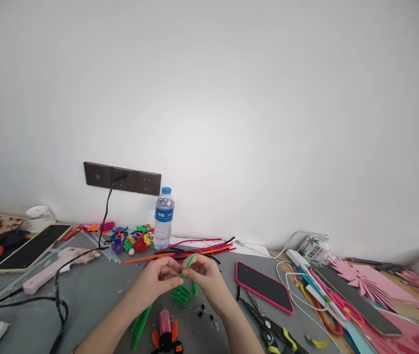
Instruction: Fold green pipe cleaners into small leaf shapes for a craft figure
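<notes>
My left hand and my right hand meet over the grey mat, both pinching a green pipe cleaner that sticks up between the fingertips. Just below the hands lies a folded green pipe-cleaner piece. More green stems lie under my left forearm. A small pink, orange and black pipe-cleaner figure sits at the near edge.
A bundle of coloured pipe cleaners lies behind the hands, next to a water bottle and small finished figures. A pink-cased phone and pliers lie to the right, a glue gun and a phone to the left. Cables cross the mat.
</notes>
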### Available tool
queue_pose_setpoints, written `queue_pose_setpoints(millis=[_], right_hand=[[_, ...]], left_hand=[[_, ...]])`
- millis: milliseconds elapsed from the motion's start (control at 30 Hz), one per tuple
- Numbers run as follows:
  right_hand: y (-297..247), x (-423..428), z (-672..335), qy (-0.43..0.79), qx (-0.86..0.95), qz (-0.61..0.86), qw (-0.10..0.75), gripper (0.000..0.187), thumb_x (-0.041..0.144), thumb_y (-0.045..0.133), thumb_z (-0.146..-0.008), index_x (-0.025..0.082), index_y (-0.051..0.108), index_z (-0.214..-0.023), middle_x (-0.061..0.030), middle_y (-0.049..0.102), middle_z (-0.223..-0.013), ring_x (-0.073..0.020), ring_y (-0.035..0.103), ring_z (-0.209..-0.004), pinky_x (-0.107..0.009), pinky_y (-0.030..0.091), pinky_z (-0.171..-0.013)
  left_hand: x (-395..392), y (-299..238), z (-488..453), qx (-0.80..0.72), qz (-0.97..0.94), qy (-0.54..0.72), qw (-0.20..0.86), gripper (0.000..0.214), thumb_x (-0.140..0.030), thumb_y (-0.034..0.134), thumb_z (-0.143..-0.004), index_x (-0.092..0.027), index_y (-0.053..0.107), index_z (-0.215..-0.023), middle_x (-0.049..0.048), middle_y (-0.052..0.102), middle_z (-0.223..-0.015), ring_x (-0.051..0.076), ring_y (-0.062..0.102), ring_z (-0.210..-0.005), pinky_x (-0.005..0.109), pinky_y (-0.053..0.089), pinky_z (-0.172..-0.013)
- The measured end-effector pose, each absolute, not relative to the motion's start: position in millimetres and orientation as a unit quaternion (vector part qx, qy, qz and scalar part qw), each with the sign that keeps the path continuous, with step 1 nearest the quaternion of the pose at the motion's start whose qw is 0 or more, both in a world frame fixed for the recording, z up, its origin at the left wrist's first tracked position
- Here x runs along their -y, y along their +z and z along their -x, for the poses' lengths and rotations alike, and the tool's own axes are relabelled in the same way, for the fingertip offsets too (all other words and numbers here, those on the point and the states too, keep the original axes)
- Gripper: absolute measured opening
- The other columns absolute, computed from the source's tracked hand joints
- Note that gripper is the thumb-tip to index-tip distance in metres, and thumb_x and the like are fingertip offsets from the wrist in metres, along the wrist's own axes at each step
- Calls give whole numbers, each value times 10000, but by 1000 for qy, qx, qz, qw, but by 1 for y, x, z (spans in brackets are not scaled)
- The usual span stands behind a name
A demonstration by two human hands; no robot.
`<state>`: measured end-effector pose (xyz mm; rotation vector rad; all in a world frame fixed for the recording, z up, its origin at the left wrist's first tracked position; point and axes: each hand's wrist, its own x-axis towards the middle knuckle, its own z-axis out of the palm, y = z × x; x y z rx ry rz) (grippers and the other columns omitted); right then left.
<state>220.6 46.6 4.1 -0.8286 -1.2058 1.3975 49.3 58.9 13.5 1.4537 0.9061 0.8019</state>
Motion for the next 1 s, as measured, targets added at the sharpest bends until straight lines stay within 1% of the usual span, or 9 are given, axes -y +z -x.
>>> queue_pose_setpoints(millis=[33, 100, 233, 333, 433, 600, 667, 833, 1000], right_hand=[[3, -48, -220, 579, 493, 354, 545, 174, 278, 801, -666, 182, 662, -705, 1, 627, -720, -137, 543, -668, -257, 437, -659], [2, -49, -219, 569, 474, 364, 565, 187, 277, 806, -652, 186, 648, -692, 4, 625, -727, -137, 540, -665, -257, 440, -658], [3, -50, -216, 552, 469, 371, 581, 196, 281, 802, -647, 188, 632, -678, 5, 615, -715, -141, 540, -671, -256, 439, -656], [4, -49, -214, 542, 474, 373, 586, 196, 284, 796, -650, 188, 626, -668, 4, 610, -698, -146, 543, -680, -258, 440, -659], [3, -49, -214, 537, 471, 374, 591, 219, 293, 804, -635, 190, 613, -664, 4, 611, -694, -150, 550, -679, -266, 450, -654], [2, -50, -214, 540, 458, 370, 601, 297, 317, 828, -607, 199, 567, -685, 31, 591, -643, -133, 540, -615, -248, 453, -594], [4, -50, -215, 542, 453, 373, 602, 312, 333, 834, -599, 200, 578, -721, 35, 591, -642, -130, 544, -598, -250, 458, -585], [8, -48, -221, 559, 456, 403, 563, 305, 398, 819, -622, 177, 657, -756, -3, 647, -674, -155, 602, -621, -286, 488, -638], [7, -48, -224, 579, 441, 408, 551, 316, 410, 815, -626, 177, 627, -726, -23, 672, -680, -184, 637, -669, -296, 483, -652]], left_hand=[[-59, 14, -51, -393, -638, 351, 562, 234, -319, 707, -708, -166, 648, -874, 30, 689, -763, 178, 596, -699, 238, 400, -599], [-57, 14, -54, -413, -677, 359, 492, 183, -308, 677, -728, -175, 662, -853, 42, 705, -795, 189, 606, -710, 243, 400, -592], [-55, 10, -58, -453, -734, 367, 348, 89, -279, 635, -751, -197, 629, -717, 7, 681, -686, 168, 566, -597, 243, 372, -555], [-54, 5, -58, -457, -754, 360, 305, 159, -273, 566, -804, -204, 588, -662, -10, 642, -618, 159, 541, -560, 240, 348, -541], [-52, 4, -57, -459, -764, 356, 280, 203, -275, 533, -825, -208, 580, -640, -12, 624, -601, 161, 530, -563, 243, 344, -558], [-50, 7, -57, -464, -759, 370, 268, 229, -272, 533, -819, -217, 596, -605, 1, 616, -603, 180, 526, -579, 254, 344, -573], [-50, 7, -58, -461, -752, 381, 278, 231, -273, 548, -814, -223, 599, -595, 5, 621, -602, 185, 525, -574, 257, 341, -567], [-53, 9, -58, -451, -727, 407, 321, 204, -289, 611, -782, -232, 627, -587, 1, 628, -575, 180, 515, -548, 254, 329, -544], [-55, 10, -57, -444, -682, 435, 384, 205, -367, 634, -780, -218, 647, -639, 4, 636, -605, 175, 531, -567, 242, 326, -521]])
